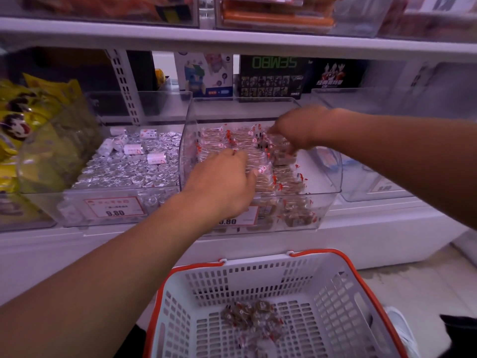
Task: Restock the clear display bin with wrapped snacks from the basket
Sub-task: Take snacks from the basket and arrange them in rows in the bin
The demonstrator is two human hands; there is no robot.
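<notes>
You are reaching both arms into a clear bin [333, 177] on a white shelf [387, 223], looking down from head height. The bin's plastic walls curve at the corners and rise on the left, right and back; its top is open. The right third of its floor is bare, leaving room beside the pile.

Your left hand [222, 182] lies palm down over the front left of the snacks [289, 182], fingers spread and resting on the wrappers, gripping nothing that shows. Your right hand [294, 127] is farther back, fingertips pointing down into the pile; motion blur hides whether it pinches a piece, so I cannot tell.

The snacks are small brown bars in clear crinkled wrap with red twisted ends, stacked in loose rows. Your left wrist covers part of a price tag [250, 215] on the bin's front.

Below, near you, sits a white slotted basket [335, 293] with an orange rim. A small heap of the same snacks lies on its floor, with bare floor all round the heap; its near edge is cut off by the frame.

Left of the bin, a second bin [77, 215] holds silver foil pieces [124, 171].
</notes>
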